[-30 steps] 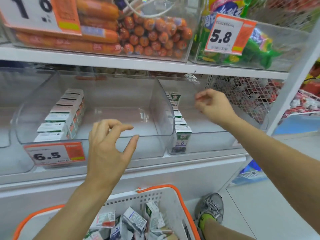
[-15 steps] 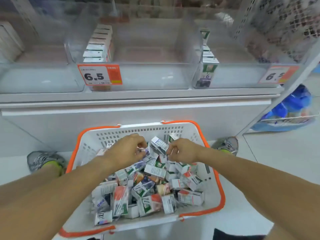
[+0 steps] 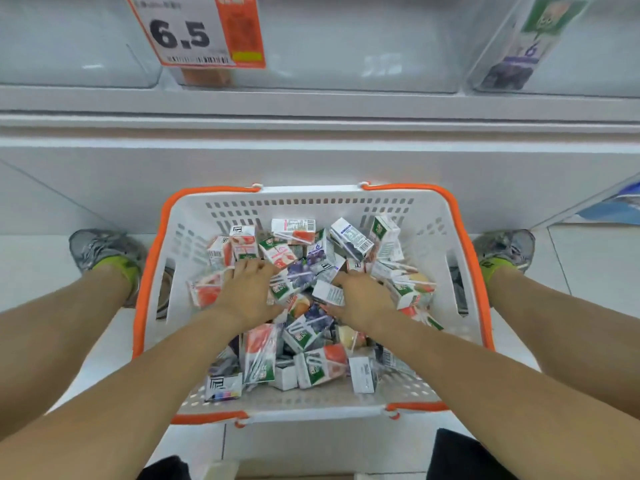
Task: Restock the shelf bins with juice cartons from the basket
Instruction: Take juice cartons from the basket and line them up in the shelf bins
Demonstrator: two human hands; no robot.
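Small printed juice cartons (image 3: pixel 304 296), rectangular paperboard boxes in red, green and purple with a film-wrapped straw on one face, lie heaped every which way in the white perforated plastic basket with orange rim handles (image 3: pixel 464 237) on the floor. They look light and stiff enough to grab, though a hard squeeze would likely dent a wall or pop a seam, and the glossy faces and loose straw wrap look slippery. Best hold, I'd say: thumb and fingers across the two broad faces, clear of the straw.

Both hands are down in the pile. The left hand (image 3: pixel 247 289) lies at nine o'clock of the heap, fingers spread flat over the cartons. The right hand (image 3: pixel 360 299) sits at three o'clock, fingers reaching forward among the boxes; whether either has closed on a carton, I cannot tell.

Counting: roughly thirty cartons showing, with more buried, so no exact figure. One basket, two hands.

Up at twelve o'clock, two clear plastic shelf bins (image 3: pixel 346 46) are plain, another at eleven. One orange-and-white price tag reading 6.5 (image 3: pixel 197 32) hangs there. One green-and-purple carton (image 3: pixel 526 46) stands in the one o'clock bin.
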